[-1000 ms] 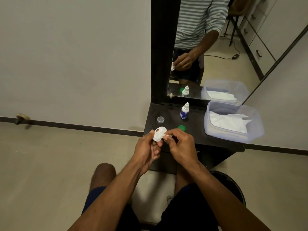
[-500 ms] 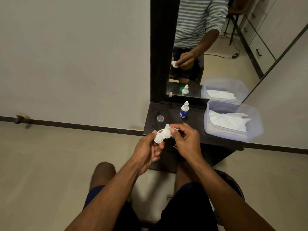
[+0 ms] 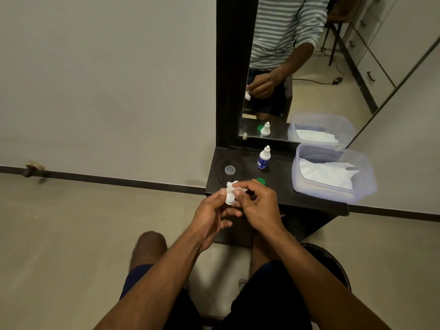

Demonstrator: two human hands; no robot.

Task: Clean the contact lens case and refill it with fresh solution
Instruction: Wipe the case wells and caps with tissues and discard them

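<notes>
you were mid-wipe: left hand pinched the case above the shelf's front edge, right hand pinched tissue into it. next likely needs the bottle.

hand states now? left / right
Left hand: holds the white lens case, thumb on it.
Right hand: pinches a bit of white tissue against the case.
</notes>
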